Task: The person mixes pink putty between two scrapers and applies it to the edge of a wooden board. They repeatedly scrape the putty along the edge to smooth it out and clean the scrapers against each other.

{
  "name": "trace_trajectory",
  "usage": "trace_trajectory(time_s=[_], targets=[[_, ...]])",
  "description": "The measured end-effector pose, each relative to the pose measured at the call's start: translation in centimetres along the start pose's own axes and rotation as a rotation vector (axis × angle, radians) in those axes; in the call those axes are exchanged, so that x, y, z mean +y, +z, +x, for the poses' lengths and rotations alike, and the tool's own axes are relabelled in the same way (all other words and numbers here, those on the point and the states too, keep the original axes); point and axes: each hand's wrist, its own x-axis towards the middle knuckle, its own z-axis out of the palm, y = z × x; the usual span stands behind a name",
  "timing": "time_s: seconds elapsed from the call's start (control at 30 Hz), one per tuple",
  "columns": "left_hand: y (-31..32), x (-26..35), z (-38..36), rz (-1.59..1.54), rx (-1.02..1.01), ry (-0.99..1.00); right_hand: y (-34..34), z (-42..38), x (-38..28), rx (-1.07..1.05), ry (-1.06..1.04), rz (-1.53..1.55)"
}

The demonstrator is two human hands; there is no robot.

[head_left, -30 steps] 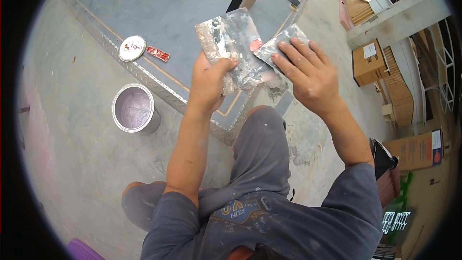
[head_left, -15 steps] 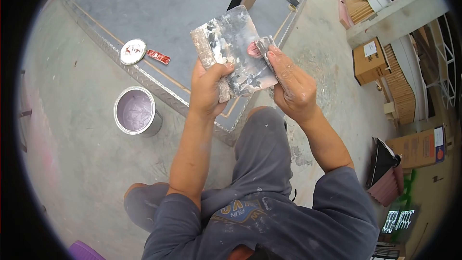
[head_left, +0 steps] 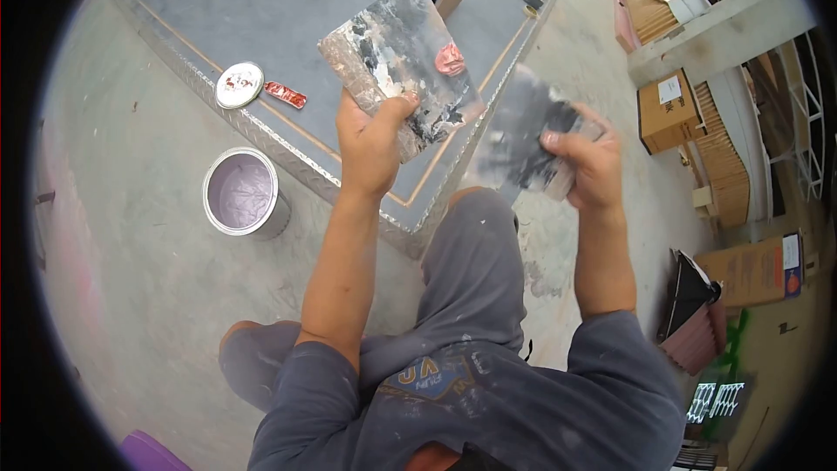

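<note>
My left hand (head_left: 373, 141) is wrapped round the worn edge of a flat, stained board (head_left: 397, 61), its thumb on top. A pink dab of paste (head_left: 450, 59) lies near the board's right side. To the right, my right hand (head_left: 588, 157) grips a second flat plate (head_left: 527, 135), blurred by motion, grey with dark smears. The two plates are apart. Left of my hands, an open can (head_left: 242, 194) of greyish-purple paste stands on the floor.
A grey panel (head_left: 288, 26) with a patterned edge carries a round lid (head_left: 239, 85) and a red-smeared strip (head_left: 286, 95). Cardboard boxes (head_left: 670, 112) stand at the right. A purple object (head_left: 150, 452) shows at the lower left.
My right hand has moved right and down, away from the board, and its plate now shows its broad face. The board in my left hand has shifted up and left. The pink paste lies uncovered.
</note>
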Motion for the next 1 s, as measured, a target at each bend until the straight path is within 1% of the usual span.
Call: trace_trajectory(time_s=[0.07,0.1,0.17,0.27,0.4,0.47,0.57,0.6,0.67,0.7,0.77,0.8,0.83,0.87,0.93,0.97,1.0], targets=[[0.3,-0.1,-0.1,0.003,-0.003,0.039,0.2,0.0,1.4,-0.006,0.105,0.094],[0.3,-0.1,-0.3,-0.007,-0.022,0.023,0.7,-0.1,2.1,0.022,0.126,0.081],[0.3,0.2,-0.5,-0.026,-0.055,-0.007,1.1,0.1,2.4,0.022,0.148,0.108],[0.0,0.7,-0.8,0.072,-0.136,-0.005,1.8,0.4,2.5,0.036,0.156,0.129],[0.3,0.7,-1.4,0.144,-0.187,-0.011,1.9,0.7,2.8,0.049,0.151,0.108],[0.3,0.9,-1.1,0.191,-0.212,-0.005,1.9,1.1,2.7,0.023,0.168,0.119],[-0.7,0.8,-0.8,0.188,-0.282,-0.121,0.9,1.7,3.8,-0.01,0.17,0.125],[-0.6,0.8,-0.7,0.136,-0.27,-0.151,0.5,1.9,4.1,-0.024,0.167,0.124],[-0.4,0.5,-0.4,0.032,-0.239,-0.208,-0.4,1.7,3.7,-0.048,0.092,0.21],[-0.4,0.3,-0.1,-0.023,-0.175,-0.221,-0.7,1.7,3.6,-0.066,0.055,0.252],[-0.6,-0.1,0.2,-0.131,-0.043,-0.245,0.4,1.1,1.8,-0.027,-0.224,0.16],[-0.7,-0.2,0.4,-0.159,-0.024,-0.26,0.8,0.7,1.2,-0.005,-0.364,0.114],[-0.7,-0.3,0.6,-0.189,-0.01,-0.278,0.2,0.5,2.2,0.016,-0.478,-0.025],[-0.5,-0.5,0.6,-0.222,0.0,-0.301,0.5,0.9,3.5,-0.038,-0.674,-0.195],[0.2,-0.7,0.4,-0.246,-0.023,-0.306,1.7,1.4,3.7,-0.124,-0.872,-0.664],[0.4,-0.7,0.2,-0.257,-0.03,-0.304,2.1,1.7,3.9,-0.097,-0.952,-0.837],[0.5,-0.4,0.1,-0.272,-0.03,-0.303,2.2,1.9,4.0,-0.068,-0.984,-0.878]])
